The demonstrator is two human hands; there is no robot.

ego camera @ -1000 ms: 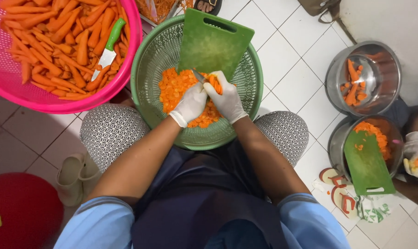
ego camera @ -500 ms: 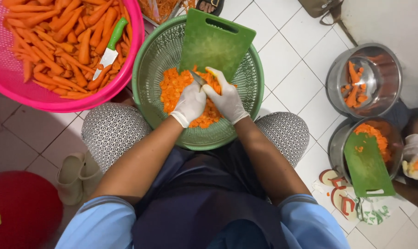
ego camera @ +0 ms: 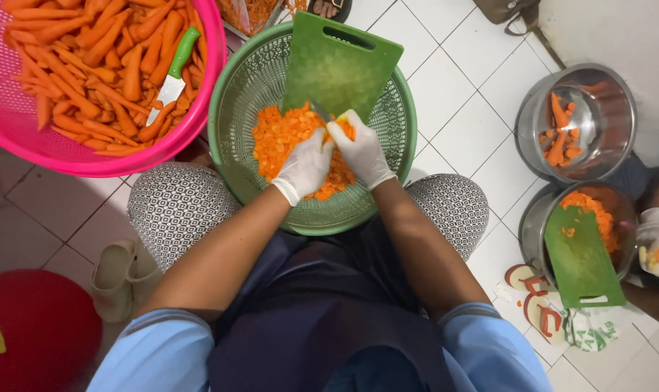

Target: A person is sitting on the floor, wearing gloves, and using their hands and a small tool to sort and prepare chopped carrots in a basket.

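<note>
1. two gloved hands meet over the green basket (ego camera: 235,131): the left hand (ego camera: 304,165) is clenched around a carrot piece (ego camera: 342,129), the right hand (ego camera: 362,154) grips a knife (ego camera: 318,110).
2. one green cutting board (ego camera: 340,65) leans in that basket above a heap of carrot slices (ego camera: 286,138).
3. one pink basket (ego camera: 24,141) holds whole carrots and a second, green-handled knife (ego camera: 171,76).
4. two metal bowls (ego camera: 612,109) stand on the tiled floor to the right.
</note>
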